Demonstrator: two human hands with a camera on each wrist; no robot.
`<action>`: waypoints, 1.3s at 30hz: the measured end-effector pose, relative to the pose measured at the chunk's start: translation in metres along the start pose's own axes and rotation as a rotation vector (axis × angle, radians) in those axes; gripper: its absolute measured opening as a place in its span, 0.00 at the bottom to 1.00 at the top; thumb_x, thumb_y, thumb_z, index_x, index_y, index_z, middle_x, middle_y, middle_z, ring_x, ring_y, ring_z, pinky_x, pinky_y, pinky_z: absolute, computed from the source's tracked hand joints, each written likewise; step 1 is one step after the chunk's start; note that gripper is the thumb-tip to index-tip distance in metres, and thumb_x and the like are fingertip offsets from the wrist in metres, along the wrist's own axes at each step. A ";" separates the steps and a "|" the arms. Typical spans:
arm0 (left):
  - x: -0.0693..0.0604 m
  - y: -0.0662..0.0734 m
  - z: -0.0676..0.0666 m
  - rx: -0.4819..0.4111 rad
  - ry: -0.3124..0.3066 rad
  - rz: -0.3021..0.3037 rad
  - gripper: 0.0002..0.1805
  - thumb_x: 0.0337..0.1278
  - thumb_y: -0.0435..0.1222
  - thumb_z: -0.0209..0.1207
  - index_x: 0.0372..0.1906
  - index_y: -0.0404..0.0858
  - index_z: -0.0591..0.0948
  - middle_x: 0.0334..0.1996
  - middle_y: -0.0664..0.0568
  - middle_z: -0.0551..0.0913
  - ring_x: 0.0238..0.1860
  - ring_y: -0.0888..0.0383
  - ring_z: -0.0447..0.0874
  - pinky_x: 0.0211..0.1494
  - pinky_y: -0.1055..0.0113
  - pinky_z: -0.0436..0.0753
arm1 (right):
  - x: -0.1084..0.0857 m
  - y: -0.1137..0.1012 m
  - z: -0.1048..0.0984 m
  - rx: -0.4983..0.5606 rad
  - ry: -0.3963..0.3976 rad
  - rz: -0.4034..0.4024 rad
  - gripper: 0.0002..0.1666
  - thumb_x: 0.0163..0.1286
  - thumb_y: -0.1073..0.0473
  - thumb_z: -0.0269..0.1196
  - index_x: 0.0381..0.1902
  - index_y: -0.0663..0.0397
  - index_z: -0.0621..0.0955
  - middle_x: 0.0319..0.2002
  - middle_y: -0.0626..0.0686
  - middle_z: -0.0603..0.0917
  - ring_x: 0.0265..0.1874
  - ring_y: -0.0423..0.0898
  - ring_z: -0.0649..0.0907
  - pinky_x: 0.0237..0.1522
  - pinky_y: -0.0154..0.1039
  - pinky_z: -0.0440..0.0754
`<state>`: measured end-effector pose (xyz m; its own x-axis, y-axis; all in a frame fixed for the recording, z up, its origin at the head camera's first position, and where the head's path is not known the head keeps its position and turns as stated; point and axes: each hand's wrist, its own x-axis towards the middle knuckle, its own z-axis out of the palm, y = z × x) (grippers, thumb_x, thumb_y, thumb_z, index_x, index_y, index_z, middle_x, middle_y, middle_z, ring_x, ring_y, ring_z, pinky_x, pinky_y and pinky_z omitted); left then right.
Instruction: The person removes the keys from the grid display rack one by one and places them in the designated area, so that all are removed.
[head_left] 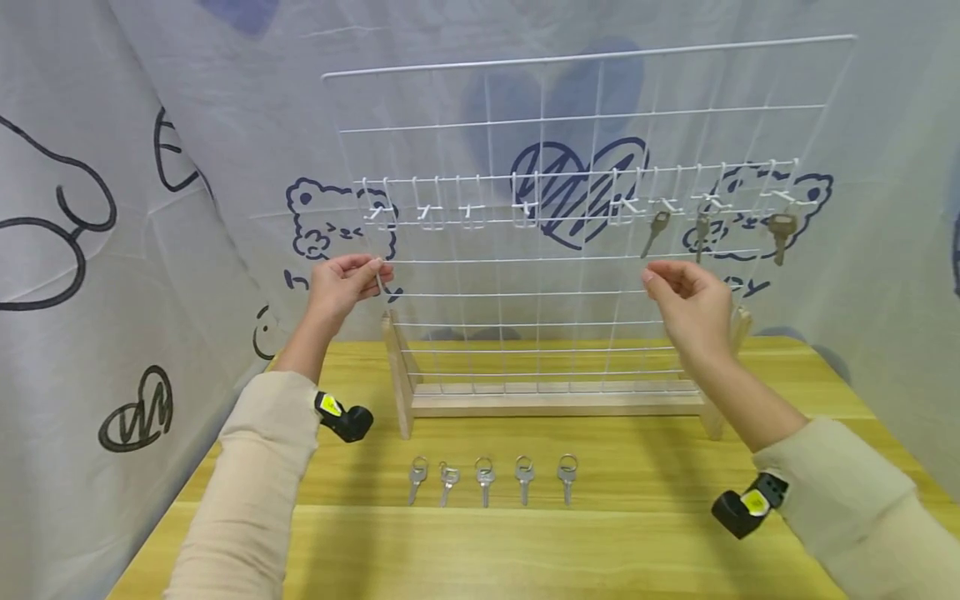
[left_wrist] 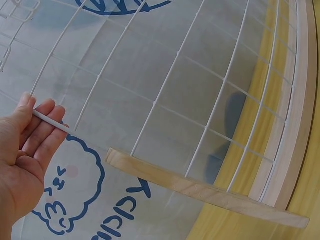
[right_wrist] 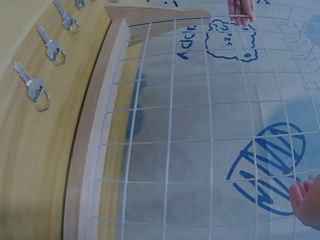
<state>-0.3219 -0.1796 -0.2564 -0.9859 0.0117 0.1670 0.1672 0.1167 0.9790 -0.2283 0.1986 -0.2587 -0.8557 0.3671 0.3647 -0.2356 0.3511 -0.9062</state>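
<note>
While the left hand (head_left: 343,283) pinches the left edge of the rack (head_left: 555,406), three hung keys (head_left: 702,233) occupy its right end; five loose keys (head_left: 485,476) on the desk (head_left: 525,554) await hanging; right hand (head_left: 693,312): hold indeterminable.

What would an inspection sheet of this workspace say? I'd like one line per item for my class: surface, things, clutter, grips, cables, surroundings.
Surface: yellow wood-grain tabletop.
Job's things: white wire grid in a wooden stand; eight white hooks on it, three bearing hanging keys, the five toward the left bare; five silver keys with rings lie in a row before the stand.
Clutter: nothing seen.
Grips: left grip pinches the grid's left edge; right grip is raised near the hanging keys, fingers bent, contact unclear.
Cables: nothing seen.
Surroundings: pale cloth backdrop with dark line drawings; black wrist cameras at both sleeves.
</note>
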 end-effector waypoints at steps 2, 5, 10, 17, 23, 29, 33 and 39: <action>0.001 0.000 -0.001 -0.002 -0.012 0.011 0.13 0.62 0.36 0.55 0.48 0.31 0.77 0.23 0.69 0.84 0.31 0.73 0.84 0.42 0.76 0.83 | 0.002 -0.003 0.002 -0.018 0.035 0.022 0.19 0.66 0.55 0.60 0.50 0.60 0.78 0.32 0.32 0.78 0.33 0.28 0.76 0.35 0.17 0.76; 0.001 0.000 -0.002 0.013 -0.032 0.018 0.12 0.62 0.36 0.55 0.45 0.33 0.77 0.23 0.70 0.84 0.31 0.73 0.84 0.41 0.77 0.83 | 0.007 -0.010 0.004 -0.014 0.079 0.048 0.21 0.66 0.54 0.59 0.54 0.59 0.76 0.40 0.40 0.79 0.37 0.28 0.75 0.42 0.19 0.76; 0.001 0.002 -0.005 0.034 -0.037 -0.004 0.13 0.62 0.37 0.56 0.47 0.33 0.77 0.25 0.68 0.85 0.32 0.72 0.84 0.39 0.79 0.83 | 0.016 -0.022 0.010 0.043 0.108 0.078 0.24 0.69 0.57 0.56 0.61 0.59 0.71 0.56 0.55 0.77 0.47 0.35 0.75 0.57 0.27 0.75; 0.001 0.003 -0.008 0.066 -0.062 -0.008 0.16 0.62 0.37 0.55 0.50 0.29 0.75 0.25 0.69 0.84 0.33 0.72 0.84 0.41 0.79 0.83 | 0.026 -0.033 0.016 0.155 0.108 0.117 0.26 0.71 0.59 0.52 0.65 0.59 0.65 0.61 0.58 0.74 0.55 0.42 0.75 0.59 0.27 0.75; 0.001 0.004 -0.007 0.072 -0.077 -0.010 0.11 0.62 0.37 0.55 0.44 0.35 0.78 0.25 0.68 0.84 0.33 0.71 0.84 0.40 0.79 0.83 | 0.032 -0.035 0.018 0.208 0.157 0.142 0.23 0.69 0.62 0.55 0.60 0.60 0.69 0.46 0.50 0.79 0.41 0.35 0.78 0.48 0.24 0.79; 0.001 0.004 -0.006 0.091 -0.071 -0.010 0.12 0.63 0.37 0.55 0.46 0.34 0.77 0.25 0.69 0.84 0.34 0.71 0.84 0.41 0.79 0.83 | 0.033 -0.035 0.019 0.296 0.211 0.135 0.20 0.66 0.66 0.58 0.56 0.62 0.71 0.30 0.41 0.77 0.30 0.32 0.77 0.33 0.18 0.79; 0.001 0.004 -0.006 0.099 -0.067 -0.009 0.15 0.63 0.37 0.54 0.49 0.31 0.76 0.25 0.70 0.84 0.34 0.71 0.84 0.41 0.79 0.83 | 0.033 -0.037 0.019 0.353 0.245 0.130 0.16 0.64 0.69 0.59 0.50 0.60 0.73 0.27 0.41 0.77 0.27 0.33 0.77 0.31 0.19 0.79; 0.000 0.005 -0.005 0.106 -0.059 -0.011 0.16 0.63 0.37 0.54 0.50 0.31 0.75 0.25 0.70 0.84 0.35 0.70 0.84 0.41 0.79 0.83 | 0.033 -0.036 0.019 0.300 0.266 0.106 0.11 0.61 0.69 0.61 0.30 0.47 0.73 0.24 0.41 0.76 0.22 0.32 0.78 0.26 0.19 0.79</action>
<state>-0.3213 -0.1845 -0.2511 -0.9870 0.0681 0.1458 0.1575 0.2213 0.9624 -0.2568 0.1813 -0.2178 -0.7429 0.6114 0.2726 -0.3098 0.0470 -0.9496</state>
